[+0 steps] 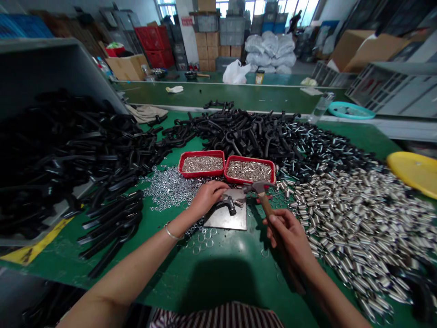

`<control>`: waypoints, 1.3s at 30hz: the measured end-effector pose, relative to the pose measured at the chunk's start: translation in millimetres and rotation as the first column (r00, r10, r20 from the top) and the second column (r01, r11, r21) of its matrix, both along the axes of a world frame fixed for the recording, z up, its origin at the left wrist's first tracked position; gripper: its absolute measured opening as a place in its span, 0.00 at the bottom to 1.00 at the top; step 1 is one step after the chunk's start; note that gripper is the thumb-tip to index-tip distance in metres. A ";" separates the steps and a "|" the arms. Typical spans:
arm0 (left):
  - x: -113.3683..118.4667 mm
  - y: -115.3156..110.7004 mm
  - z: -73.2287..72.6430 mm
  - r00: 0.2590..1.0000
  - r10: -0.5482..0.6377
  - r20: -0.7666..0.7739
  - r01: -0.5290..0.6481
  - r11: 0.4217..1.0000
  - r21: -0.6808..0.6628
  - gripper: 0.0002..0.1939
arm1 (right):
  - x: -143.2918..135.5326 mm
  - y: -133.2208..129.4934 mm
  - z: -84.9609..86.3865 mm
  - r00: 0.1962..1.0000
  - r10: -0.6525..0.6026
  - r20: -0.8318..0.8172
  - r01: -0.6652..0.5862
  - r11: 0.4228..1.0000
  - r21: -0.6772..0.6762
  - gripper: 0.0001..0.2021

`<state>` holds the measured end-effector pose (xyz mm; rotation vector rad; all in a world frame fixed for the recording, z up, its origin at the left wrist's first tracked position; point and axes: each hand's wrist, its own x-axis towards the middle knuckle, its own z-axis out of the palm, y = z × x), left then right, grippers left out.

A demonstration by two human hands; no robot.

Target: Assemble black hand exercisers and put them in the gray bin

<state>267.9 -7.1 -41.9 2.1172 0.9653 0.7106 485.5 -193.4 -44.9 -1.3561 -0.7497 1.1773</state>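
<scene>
Matt grey metal plate sitting on smooth green bench top; wood-handled, steel-headed hammer; glossy red plastic trays w/ shiny metal parts gleaming; matt black plastic handles.

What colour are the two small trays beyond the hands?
Red trays, seen clearly in the head view.

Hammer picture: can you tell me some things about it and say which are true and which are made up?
1. The right hand grips a wooden-handled hammer. True.
2. The left hand rests on a black part lying on a metal plate. True.
3. The two trays are blue. False: they are red and hold small metal pieces.
4. The table is yellow. False: it is green.
5. Shiny metal tubes lie heaped beside the right hand. True.
</scene>
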 end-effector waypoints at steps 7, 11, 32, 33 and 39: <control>8.7 -1.5 0.2 0.994 -0.010 -0.108 0.011 1.000 0.005 0.07 | 2.9 -9.9 -21.9 1.000 -0.007 -0.030 0.005 0.998 -0.055 0.15; 15.2 -0.4 -8.9 0.967 0.019 -0.253 0.000 0.997 0.076 0.12 | 5.4 -9.9 -24.2 0.999 -0.048 -0.025 0.047 0.997 -0.068 0.16; 2.6 -38.0 -23.7 0.937 0.002 -0.349 0.087 0.967 0.240 0.47 | 14.2 2.8 27.2 0.429 0.012 0.903 -0.380 0.910 0.169 0.23; 2.5 -40.0 -26.5 0.943 -0.004 -0.333 0.081 0.973 0.218 0.46 | 12.7 5.3 26.6 0.399 0.003 0.917 -0.394 0.904 0.168 0.24; 1.3 -31.2 -33.2 0.964 -0.049 -0.261 0.093 0.983 0.159 0.50 | 24.3 23.9 -2.8 0.343 0.183 0.921 -0.394 0.919 -0.035 0.22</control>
